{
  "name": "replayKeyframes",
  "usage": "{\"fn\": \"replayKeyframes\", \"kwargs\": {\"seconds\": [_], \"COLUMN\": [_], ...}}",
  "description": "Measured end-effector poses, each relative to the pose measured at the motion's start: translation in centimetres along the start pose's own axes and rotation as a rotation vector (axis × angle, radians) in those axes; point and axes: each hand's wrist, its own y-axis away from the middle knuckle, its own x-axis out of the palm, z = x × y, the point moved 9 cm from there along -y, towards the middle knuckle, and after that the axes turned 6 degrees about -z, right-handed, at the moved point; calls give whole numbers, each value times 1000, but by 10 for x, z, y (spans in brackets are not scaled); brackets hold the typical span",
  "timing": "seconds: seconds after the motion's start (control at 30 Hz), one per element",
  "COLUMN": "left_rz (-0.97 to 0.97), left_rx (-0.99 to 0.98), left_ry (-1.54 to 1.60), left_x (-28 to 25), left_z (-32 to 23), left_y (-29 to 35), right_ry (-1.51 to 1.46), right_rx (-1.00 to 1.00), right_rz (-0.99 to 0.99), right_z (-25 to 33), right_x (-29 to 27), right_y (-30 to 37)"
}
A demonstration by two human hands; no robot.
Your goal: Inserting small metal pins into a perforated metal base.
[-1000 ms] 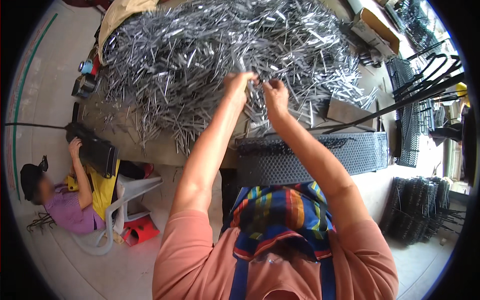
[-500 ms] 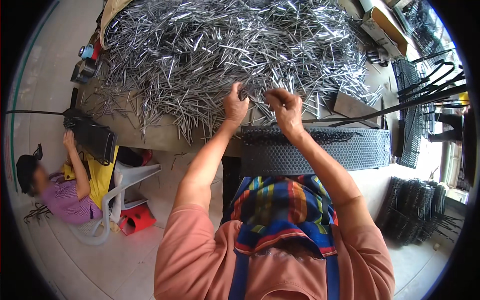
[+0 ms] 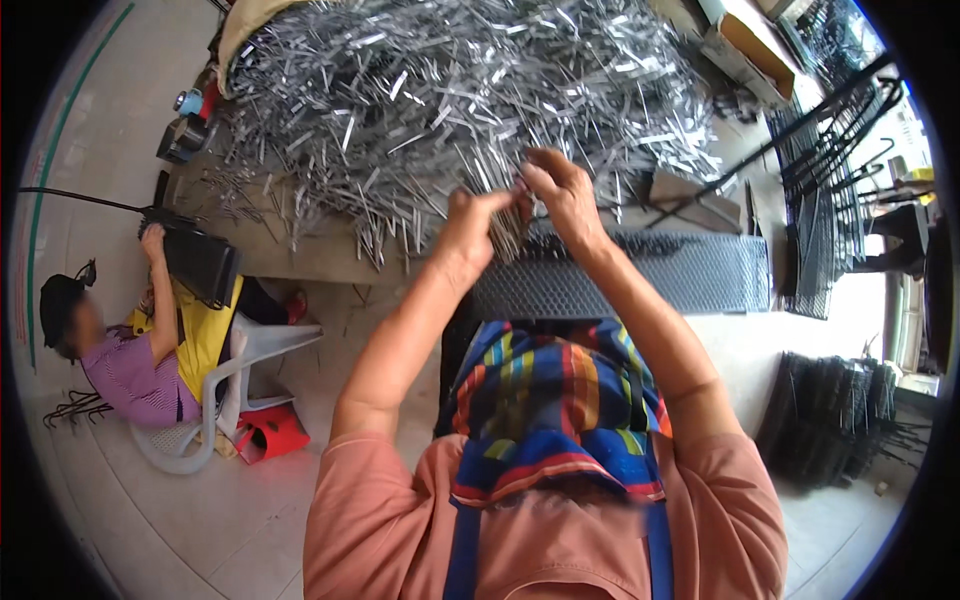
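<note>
Strip bundle (image 3: 507, 238) — between the hands, near edge of the heap (image 3: 400, 120), long axis roughly 11 to 5 o'clock. Lies at 3 o'clock from left hand (image 3: 466, 236), the nearer, fingers curled round it. From right hand (image 3: 570, 200), at 8 o'clock; those fingers bent close (whether pinching, cannot tell). No readable label on the strips.

A table (image 3: 312, 262) carries a broad heap of silvery strips (image 3: 450, 100) — and a brownish plate (image 3: 712, 208).
</note>
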Motion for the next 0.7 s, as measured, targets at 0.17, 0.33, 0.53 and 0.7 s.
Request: {"fn": "replayKeyframes", "kwargs": {"seconds": [0.17,0.33,0.53,0.7], "left_rz": [125,312,22,-46], "left_rx": [-213,-514,-387,-383], "left_ry": [42,61,22,20], "left_x": [19,4,-13,-35], "left_z": [93,158,153,164], "left_y": [127,191,167,149], "right_ry": [-217,-306,-600,-127], "right_rx": [219,246,383,699], "right_rz": [483,763,258,240], "right_z": [4,-15,-38,-76], "right_x": [19,16,-29,-36], "right_y": [69,185,166,185]}}
